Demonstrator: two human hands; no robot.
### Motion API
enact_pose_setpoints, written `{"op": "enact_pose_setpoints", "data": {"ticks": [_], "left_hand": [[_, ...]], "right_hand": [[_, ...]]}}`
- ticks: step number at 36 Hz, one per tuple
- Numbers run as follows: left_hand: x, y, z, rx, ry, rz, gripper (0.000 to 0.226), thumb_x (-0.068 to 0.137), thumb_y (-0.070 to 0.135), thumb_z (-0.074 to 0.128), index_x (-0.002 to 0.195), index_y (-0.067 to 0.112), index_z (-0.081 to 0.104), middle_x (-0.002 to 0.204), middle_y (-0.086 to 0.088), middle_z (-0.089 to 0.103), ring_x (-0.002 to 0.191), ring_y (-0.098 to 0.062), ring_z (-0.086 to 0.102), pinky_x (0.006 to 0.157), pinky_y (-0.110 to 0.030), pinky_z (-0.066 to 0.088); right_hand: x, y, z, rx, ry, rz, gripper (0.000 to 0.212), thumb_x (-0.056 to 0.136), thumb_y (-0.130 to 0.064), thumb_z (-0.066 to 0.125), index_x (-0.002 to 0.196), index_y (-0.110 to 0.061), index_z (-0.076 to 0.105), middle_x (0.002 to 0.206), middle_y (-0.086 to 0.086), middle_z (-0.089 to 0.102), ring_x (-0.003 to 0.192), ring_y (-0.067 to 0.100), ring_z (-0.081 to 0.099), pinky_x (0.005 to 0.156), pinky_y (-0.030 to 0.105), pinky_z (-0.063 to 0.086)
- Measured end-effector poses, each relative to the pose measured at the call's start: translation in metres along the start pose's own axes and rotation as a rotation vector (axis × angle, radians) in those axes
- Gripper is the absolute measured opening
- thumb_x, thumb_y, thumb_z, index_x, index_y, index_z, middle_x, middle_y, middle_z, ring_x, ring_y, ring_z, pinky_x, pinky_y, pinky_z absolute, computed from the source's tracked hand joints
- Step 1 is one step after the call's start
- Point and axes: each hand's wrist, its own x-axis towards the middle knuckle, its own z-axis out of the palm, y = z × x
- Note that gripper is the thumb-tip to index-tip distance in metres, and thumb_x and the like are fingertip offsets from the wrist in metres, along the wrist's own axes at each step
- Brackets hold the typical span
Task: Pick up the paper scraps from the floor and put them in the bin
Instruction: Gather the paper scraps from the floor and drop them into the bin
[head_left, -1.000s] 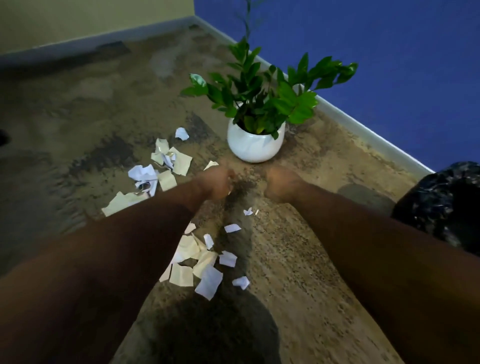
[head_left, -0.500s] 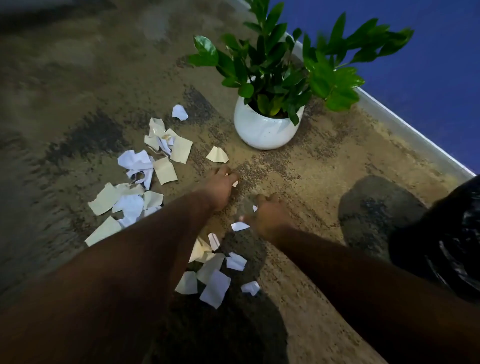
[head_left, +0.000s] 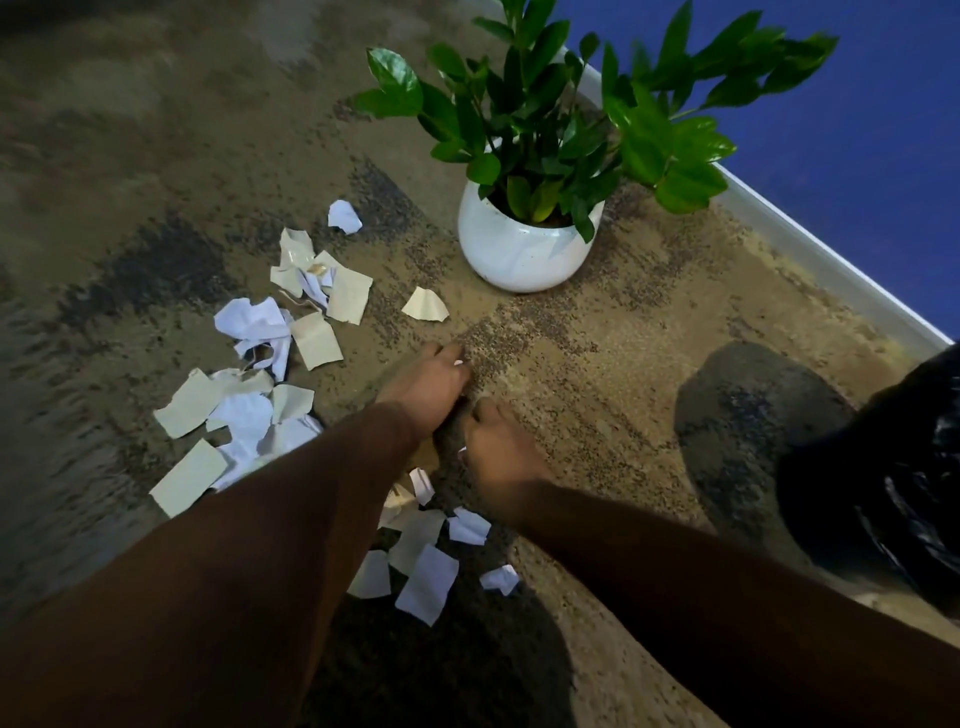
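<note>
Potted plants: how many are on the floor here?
1. The potted plant stands in a white pot beside the blue wall, beyond the paper scraps. Nothing seems to hide another.

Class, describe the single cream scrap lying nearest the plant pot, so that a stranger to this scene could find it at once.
Start at the white plant pot by the blue wall. Just below and left of it on the carpet lies one cream scrap. Unlike the heaped paper scraps further left, it lies alone, touching nothing.

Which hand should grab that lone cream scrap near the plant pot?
Left, probably. The left hand lies just below the cream scrap, while the right hand sits nearer the camera and further from it.
</note>
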Motion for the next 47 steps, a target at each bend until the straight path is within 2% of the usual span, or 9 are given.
{"op": "enact_pose_setpoints", "data": {"ticks": [10, 13, 16, 21, 29, 32, 36, 42, 47], "left_hand": [[-0.006, 0.002, -0.007, -0.015, 0.063, 0.043, 0.021, 0.091, 0.004, 0.054, 0.109, 0.008, 0.064, 0.119, -0.009, 0.056, 0.110, -0.026, 0.052, 0.088, -0.036, 0.048], [-0.008, 0.002, -0.009, -0.053, 0.055, 0.027, 0.015, 0.095, 0.005, 0.052, 0.105, 0.008, 0.063, 0.112, -0.012, 0.061, 0.099, -0.025, 0.058, 0.086, -0.036, 0.050], [-0.010, 0.004, -0.012, -0.092, 0.035, -0.009, 0.015, 0.098, 0.006, 0.048, 0.102, 0.008, 0.062, 0.103, -0.012, 0.064, 0.086, -0.024, 0.060, 0.081, -0.036, 0.052], [-0.012, 0.014, -0.025, -0.190, 0.010, -0.075, 0.019, 0.096, 0.005, 0.048, 0.105, 0.013, 0.062, 0.097, -0.010, 0.066, 0.084, -0.023, 0.062, 0.077, -0.036, 0.054], [0.005, 0.066, -0.073, -0.400, 0.130, -0.098, 0.012, 0.088, 0.011, 0.058, 0.082, 0.014, 0.068, 0.084, -0.007, 0.066, 0.079, -0.025, 0.064, 0.062, -0.029, 0.044], [0.014, 0.090, -0.094, -0.527, 0.176, -0.110, 0.016, 0.085, 0.014, 0.057, 0.072, 0.013, 0.066, 0.074, -0.008, 0.066, 0.070, -0.027, 0.064, 0.061, -0.034, 0.051], [0.023, 0.121, -0.119, -0.687, 0.273, -0.123, 0.015, 0.081, 0.015, 0.062, 0.076, 0.006, 0.072, 0.081, -0.011, 0.072, 0.078, -0.028, 0.067, 0.074, -0.040, 0.057], [0.022, 0.178, -0.166, -0.830, 0.309, -0.104, 0.036, 0.084, 0.028, 0.056, 0.062, 0.000, 0.060, 0.076, -0.021, 0.068, 0.084, -0.039, 0.065, 0.069, -0.038, 0.050], [0.030, 0.227, -0.205, -0.994, 0.273, -0.049, 0.036, 0.088, 0.022, 0.059, 0.055, 0.009, 0.055, 0.060, -0.013, 0.057, 0.057, -0.016, 0.049, 0.055, -0.030, 0.036]], "right_hand": [[-0.003, 0.002, -0.014, -0.029, -0.053, -0.211, 0.022, 0.080, 0.002, 0.056, 0.098, -0.002, 0.069, 0.101, 0.018, 0.062, 0.085, 0.030, 0.060, 0.066, 0.032, 0.045], [-0.002, 0.011, -0.028, 0.129, -0.003, -0.072, 0.022, 0.079, 0.007, 0.052, 0.081, -0.007, 0.068, 0.089, 0.012, 0.064, 0.074, 0.020, 0.061, 0.060, 0.025, 0.044], [0.000, 0.028, -0.040, 0.282, -0.074, 0.146, 0.021, 0.087, 0.003, 0.050, 0.081, -0.013, 0.062, 0.092, 0.010, 0.064, 0.083, 0.025, 0.061, 0.073, 0.037, 0.054], [-0.003, 0.051, -0.062, 0.413, 0.052, 0.348, 0.023, 0.082, 0.008, 0.046, 0.081, -0.010, 0.061, 0.089, 0.008, 0.066, 0.082, 0.022, 0.059, 0.062, 0.028, 0.046], [-0.017, 0.072, -0.101, 0.404, 0.174, 0.319, 0.013, 0.087, 0.000, 0.052, 0.091, -0.007, 0.062, 0.088, 0.012, 0.066, 0.082, 0.028, 0.061, 0.069, 0.040, 0.053], [-0.024, 0.084, -0.119, 0.408, 0.221, 0.321, 0.010, 0.086, -0.002, 0.057, 0.088, -0.008, 0.066, 0.085, 0.007, 0.065, 0.080, 0.025, 0.060, 0.065, 0.031, 0.049], [-0.033, 0.107, -0.143, 0.458, 0.257, 0.399, 0.015, 0.083, 0.000, 0.060, 0.095, -0.004, 0.069, 0.095, 0.013, 0.069, 0.089, 0.027, 0.063, 0.078, 0.032, 0.052], [-0.064, 0.138, -0.186, 0.341, 0.389, 0.479, 0.015, 0.085, -0.010, 0.059, 0.083, -0.008, 0.073, 0.086, 0.011, 0.073, 0.085, 0.027, 0.067, 0.068, 0.028, 0.046], [-0.101, 0.170, -0.222, 0.286, 0.480, 0.534, 0.018, 0.082, -0.004, 0.059, 0.088, -0.013, 0.072, 0.091, 0.008, 0.072, 0.086, 0.025, 0.065, 0.067, 0.024, 0.042]]}}
